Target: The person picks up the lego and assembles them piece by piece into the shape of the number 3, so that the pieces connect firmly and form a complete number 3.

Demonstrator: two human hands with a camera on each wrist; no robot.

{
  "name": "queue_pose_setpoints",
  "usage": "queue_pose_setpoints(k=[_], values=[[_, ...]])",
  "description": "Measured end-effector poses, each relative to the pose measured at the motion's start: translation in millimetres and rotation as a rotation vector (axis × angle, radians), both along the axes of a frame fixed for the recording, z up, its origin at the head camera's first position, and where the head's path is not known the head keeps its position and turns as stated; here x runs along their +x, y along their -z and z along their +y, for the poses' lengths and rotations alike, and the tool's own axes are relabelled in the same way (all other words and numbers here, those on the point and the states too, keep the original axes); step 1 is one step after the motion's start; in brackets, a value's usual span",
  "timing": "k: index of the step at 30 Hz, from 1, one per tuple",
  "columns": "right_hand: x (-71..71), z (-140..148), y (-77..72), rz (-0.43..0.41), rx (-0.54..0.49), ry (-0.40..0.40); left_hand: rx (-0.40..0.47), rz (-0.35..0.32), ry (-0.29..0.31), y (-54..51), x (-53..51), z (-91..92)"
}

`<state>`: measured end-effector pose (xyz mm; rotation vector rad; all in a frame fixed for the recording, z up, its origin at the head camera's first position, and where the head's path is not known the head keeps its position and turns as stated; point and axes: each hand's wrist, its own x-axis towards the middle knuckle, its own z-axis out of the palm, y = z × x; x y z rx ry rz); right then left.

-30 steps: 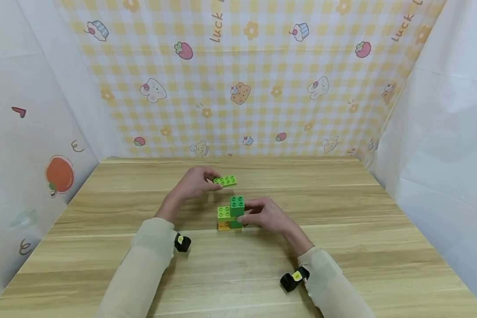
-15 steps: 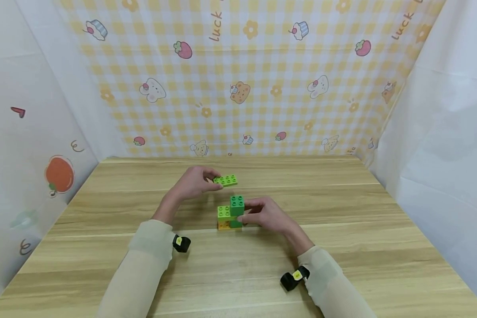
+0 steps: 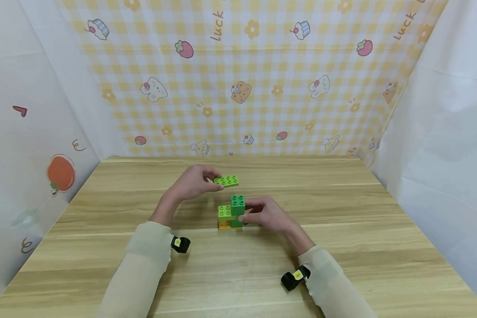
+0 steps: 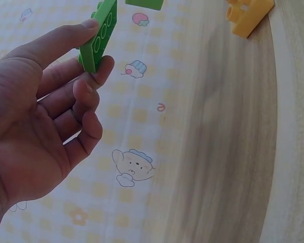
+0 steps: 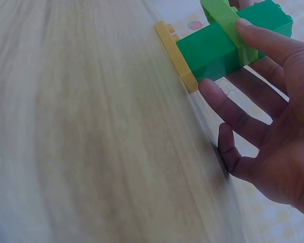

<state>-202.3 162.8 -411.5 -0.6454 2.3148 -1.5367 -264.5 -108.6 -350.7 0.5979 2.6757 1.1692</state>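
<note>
My left hand pinches a flat lime-green building brick by its left end, thumb against fingers. In the left wrist view this lime brick shows its hollow underside. Just nearer to me stands a small brick stack. It has an orange flat brick at the bottom, then a dark green brick. Above that lies another lime flat brick, reaching out to the left, topped by a second dark green brick. My right hand grips the stack from its right side, with the thumb on the lime layer.
The wooden table carries the stack near its middle. Behind it hangs a yellow-checked cloth, and white cloths close off both sides. Each wrist wears a small black camera.
Almost nothing differs. The left forearm has shifted very slightly left; both hands keep their holds, and the stack stays where it was.
</note>
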Motion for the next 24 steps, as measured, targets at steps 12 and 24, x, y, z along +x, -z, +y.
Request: queue_pose_setpoints(k=[12,24], values=[[-0.1,0,0.3,0.014,-0.004,-0.01,0.009,0.03,0.056,-7.1,7.9,-1.4],[-1.0,0,1.0,0.034,0.005,-0.016,0.006,0.026,0.081,-12.7,13.1,-1.8]])
